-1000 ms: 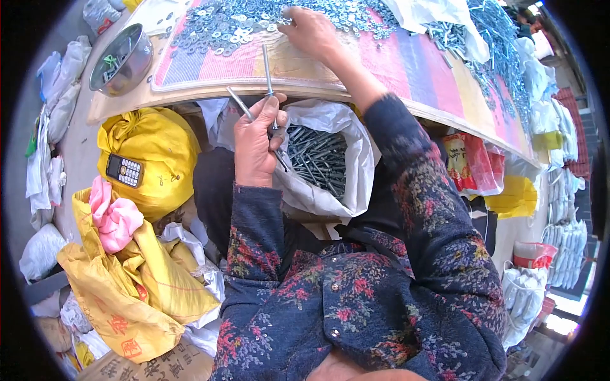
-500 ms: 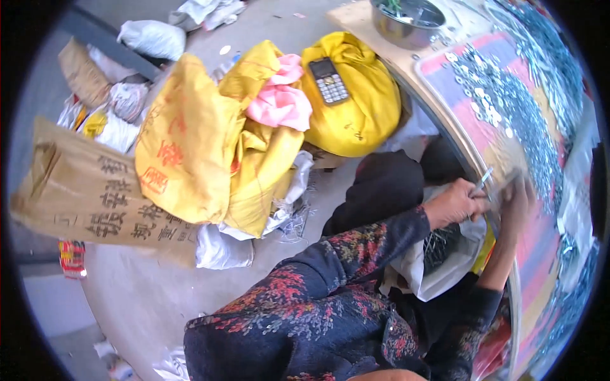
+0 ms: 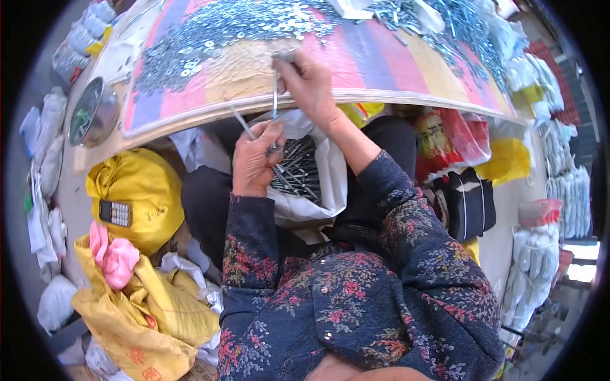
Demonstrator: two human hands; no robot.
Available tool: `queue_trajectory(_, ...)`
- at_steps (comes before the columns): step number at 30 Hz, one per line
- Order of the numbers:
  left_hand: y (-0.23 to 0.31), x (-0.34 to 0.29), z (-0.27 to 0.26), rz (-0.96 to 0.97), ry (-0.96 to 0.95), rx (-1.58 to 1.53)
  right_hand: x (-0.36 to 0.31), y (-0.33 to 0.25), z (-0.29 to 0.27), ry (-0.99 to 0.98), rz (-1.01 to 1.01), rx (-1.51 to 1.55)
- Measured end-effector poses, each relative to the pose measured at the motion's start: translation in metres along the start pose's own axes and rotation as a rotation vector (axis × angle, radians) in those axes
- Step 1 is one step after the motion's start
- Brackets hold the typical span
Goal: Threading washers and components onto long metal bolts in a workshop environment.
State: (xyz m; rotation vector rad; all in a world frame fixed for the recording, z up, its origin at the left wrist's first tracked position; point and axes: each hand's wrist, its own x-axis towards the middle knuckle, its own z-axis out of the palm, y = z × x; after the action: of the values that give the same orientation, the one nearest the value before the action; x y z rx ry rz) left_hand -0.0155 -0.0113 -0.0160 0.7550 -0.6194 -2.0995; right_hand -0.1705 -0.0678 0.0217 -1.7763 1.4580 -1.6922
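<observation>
My left hand [image 3: 259, 162] is closed round a slim metal bolt [image 3: 243, 124], whose shaft sticks up from the fingers. It hovers at the left rim of a white sack [image 3: 333, 171] between my knees. Inside the sack lies a heap of long metal bolts [image 3: 298, 168]. My right hand [image 3: 309, 86], above the table's near edge, pinches a second long bolt [image 3: 275, 95] that hangs down toward my left hand. Something small and grey, too blurred to name, shows at its fingertips. Beyond them, many washers [image 3: 210, 44] spread over the striped table top [image 3: 365, 57].
More long bolts [image 3: 467, 38] pile at the table's right. A metal bowl [image 3: 94, 112] stands at its left corner. On my left, a yellow bundle [image 3: 143, 197] carries a keypad phone [image 3: 115, 213], near a pink cloth [image 3: 117, 257]. A black bag [image 3: 470, 202] sits on my right.
My view has swung to the right, so the table now lies straight ahead. My hands, close together before, are a little apart, the right one higher over the table edge.
</observation>
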Motion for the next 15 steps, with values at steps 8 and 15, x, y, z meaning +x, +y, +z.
queue_trajectory(8, -0.016, 0.002, 0.015, 0.112, 0.155, 0.148, 0.035, 0.064, -0.093, 0.076, 0.019, -0.668)
queue_trajectory(15, -0.018, 0.012, 0.015, 0.073, 0.147, 0.146, 0.052, 0.08, -0.064, -0.111, -0.19, -0.963)
